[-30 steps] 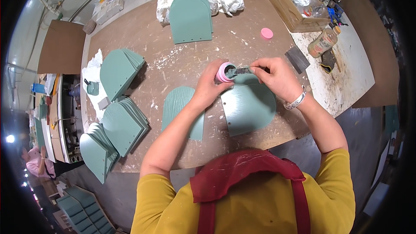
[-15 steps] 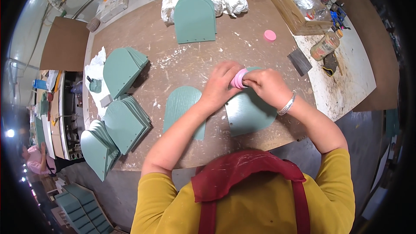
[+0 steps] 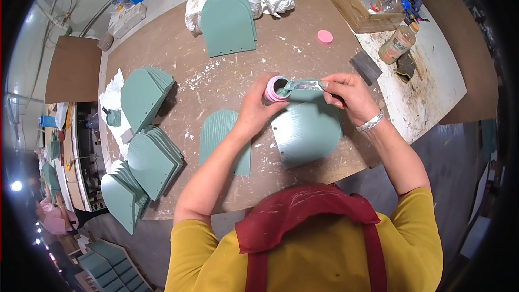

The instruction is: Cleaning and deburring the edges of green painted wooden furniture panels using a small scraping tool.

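Note:
My left hand (image 3: 254,101) is wrapped round a small pink jar (image 3: 270,90), tilted so its open mouth faces right; green filler or paint shows inside. Between the thumb and fingers of my right hand (image 3: 350,96) is a flat spatula (image 3: 305,85) smeared with green, its tip at the jar's mouth. Below both hands lies a green round-ended panel (image 3: 307,135) with small holes along its left edge. Another green panel (image 3: 218,132) lies beside it, partly covered by my left forearm. The pink lid (image 3: 324,37) rests farther back on the table.
Stacks of green panels (image 3: 150,159) stand at the left; more panels (image 3: 228,21) lean on a white wrapped bundle at the back. A dark grey block (image 3: 365,67), a bottle (image 3: 399,43) and a wooden box (image 3: 359,11) are at the right. Farther left, a person in pink (image 3: 57,219) is visible.
My right hand has moved right, away from the jar, drawing the spatula into view at its mouth. My left hand has shifted slightly left, and the jar's opening now shows. The whole view has shifted slightly.

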A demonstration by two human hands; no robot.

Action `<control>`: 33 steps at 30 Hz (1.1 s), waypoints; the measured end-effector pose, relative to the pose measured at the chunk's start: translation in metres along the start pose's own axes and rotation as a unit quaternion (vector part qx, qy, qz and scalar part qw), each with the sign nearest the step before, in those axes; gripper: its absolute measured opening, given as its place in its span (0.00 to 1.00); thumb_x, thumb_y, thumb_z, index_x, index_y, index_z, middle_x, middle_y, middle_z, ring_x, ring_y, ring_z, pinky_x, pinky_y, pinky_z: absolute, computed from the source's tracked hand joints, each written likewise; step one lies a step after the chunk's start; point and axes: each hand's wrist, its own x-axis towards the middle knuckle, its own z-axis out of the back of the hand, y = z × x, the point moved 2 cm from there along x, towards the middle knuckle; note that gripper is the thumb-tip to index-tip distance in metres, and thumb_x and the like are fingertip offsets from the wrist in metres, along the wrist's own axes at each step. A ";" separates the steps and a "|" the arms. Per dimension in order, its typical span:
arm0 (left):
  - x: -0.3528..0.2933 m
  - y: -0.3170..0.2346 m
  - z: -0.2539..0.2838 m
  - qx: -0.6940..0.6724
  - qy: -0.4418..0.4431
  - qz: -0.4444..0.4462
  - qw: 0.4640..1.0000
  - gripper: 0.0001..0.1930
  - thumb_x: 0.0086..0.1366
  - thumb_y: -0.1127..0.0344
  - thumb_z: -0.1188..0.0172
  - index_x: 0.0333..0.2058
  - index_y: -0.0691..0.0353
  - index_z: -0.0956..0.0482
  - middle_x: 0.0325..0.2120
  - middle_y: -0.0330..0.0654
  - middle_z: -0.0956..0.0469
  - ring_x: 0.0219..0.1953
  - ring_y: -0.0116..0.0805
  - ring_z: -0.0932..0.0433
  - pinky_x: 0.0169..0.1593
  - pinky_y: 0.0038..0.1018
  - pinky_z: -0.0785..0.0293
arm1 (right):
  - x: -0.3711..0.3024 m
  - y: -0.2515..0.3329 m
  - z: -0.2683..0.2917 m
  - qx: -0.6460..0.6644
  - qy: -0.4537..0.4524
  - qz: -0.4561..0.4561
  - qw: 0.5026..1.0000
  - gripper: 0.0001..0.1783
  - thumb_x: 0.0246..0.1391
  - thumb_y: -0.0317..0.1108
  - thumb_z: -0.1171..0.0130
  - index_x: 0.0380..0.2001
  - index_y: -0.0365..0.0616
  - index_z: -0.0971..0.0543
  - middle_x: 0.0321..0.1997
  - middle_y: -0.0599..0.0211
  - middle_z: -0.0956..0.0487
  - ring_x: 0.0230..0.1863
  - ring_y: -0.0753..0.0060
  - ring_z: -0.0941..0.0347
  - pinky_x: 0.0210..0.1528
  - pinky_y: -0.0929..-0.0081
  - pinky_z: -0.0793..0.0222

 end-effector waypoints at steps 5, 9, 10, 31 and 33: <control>0.001 -0.006 -0.002 0.019 -0.008 -0.018 1.000 0.32 0.45 0.70 0.30 0.50 0.64 0.31 0.47 0.48 0.29 0.51 0.43 0.29 0.54 0.32 0.33 | -0.005 -0.003 -0.003 -0.116 -0.008 0.047 0.992 0.07 0.54 0.29 0.45 0.32 0.36 0.23 0.20 0.72 0.25 0.18 0.88 0.36 0.20 0.88 0.43; 0.000 -0.010 0.000 0.013 -0.012 -0.033 0.999 0.32 0.45 0.70 0.30 0.51 0.64 0.31 0.48 0.49 0.30 0.53 0.45 0.31 0.55 0.33 0.34 | -0.019 0.016 -0.016 -0.320 -0.013 0.160 0.934 0.07 0.52 0.29 0.44 0.33 0.36 0.24 0.22 0.64 0.22 0.21 0.73 0.28 0.25 0.78 0.34; 0.000 -0.011 0.000 0.013 -0.011 -0.033 0.999 0.32 0.45 0.70 0.30 0.51 0.64 0.31 0.48 0.49 0.30 0.53 0.45 0.31 0.55 0.33 0.34 | -0.022 0.021 -0.020 -0.413 -0.029 0.229 0.881 0.08 0.51 0.29 0.44 0.33 0.37 0.24 0.24 0.60 0.21 0.22 0.66 0.26 0.26 0.75 0.32; -0.004 -0.016 -0.011 0.164 -0.012 -0.145 0.976 0.30 0.41 0.72 0.30 0.47 0.61 0.27 0.48 0.47 0.29 0.53 0.50 0.32 0.54 0.39 0.34 | -0.010 0.012 -0.042 -0.539 0.003 0.265 0.800 0.05 0.50 0.30 0.46 0.29 0.41 0.25 0.20 0.57 0.24 0.24 0.57 0.26 0.27 0.64 0.33; -0.004 -0.010 -0.007 0.090 -0.015 -0.098 0.991 0.31 0.42 0.72 0.30 0.49 0.61 0.29 0.50 0.48 0.30 0.54 0.49 0.32 0.56 0.37 0.34 | -0.014 0.020 -0.033 -0.435 -0.005 0.192 0.880 0.04 0.54 0.28 0.46 0.30 0.39 0.25 0.18 0.64 0.26 0.19 0.74 0.31 0.24 0.74 0.37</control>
